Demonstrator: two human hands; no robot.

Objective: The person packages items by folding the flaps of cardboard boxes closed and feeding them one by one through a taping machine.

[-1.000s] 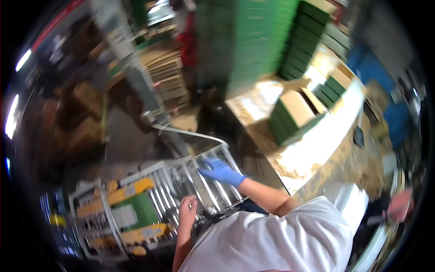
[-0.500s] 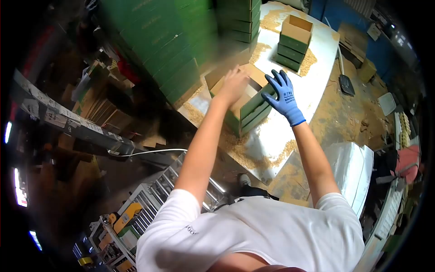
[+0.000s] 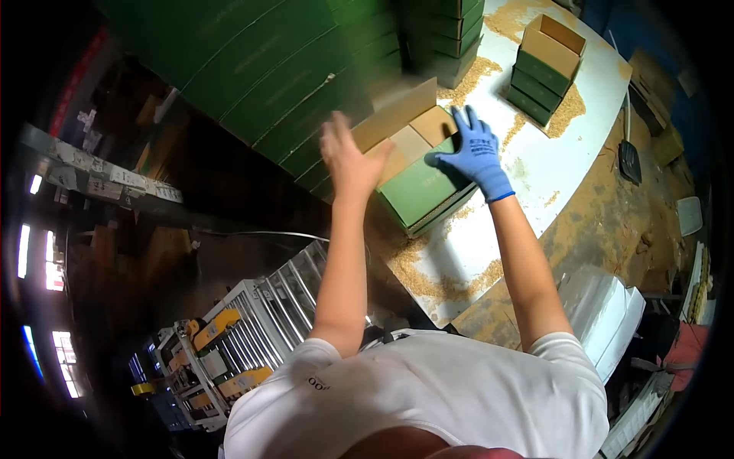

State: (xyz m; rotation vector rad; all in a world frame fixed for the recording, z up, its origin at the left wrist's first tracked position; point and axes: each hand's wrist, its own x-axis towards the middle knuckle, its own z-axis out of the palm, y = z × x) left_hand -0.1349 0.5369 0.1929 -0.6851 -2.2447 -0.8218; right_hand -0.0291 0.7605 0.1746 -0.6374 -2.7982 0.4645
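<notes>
Green cardboard took centre stage: a box (image 3: 419, 183) sat on the white table (image 3: 539, 176), brown flap (image 3: 404, 109) raised along its far side. Bare left hand (image 3: 349, 157) at one end, fingers spread wide! Gloved right hand (image 3: 475, 155) at the other, thumb and fingers apart! Whether either touched it, you couldn't tell. Beyond stood a box stack (image 3: 541, 75), open on top.

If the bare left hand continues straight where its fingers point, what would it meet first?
The left hand would probably meet the tall stack of green boxes first, though depth is unclear.
</notes>
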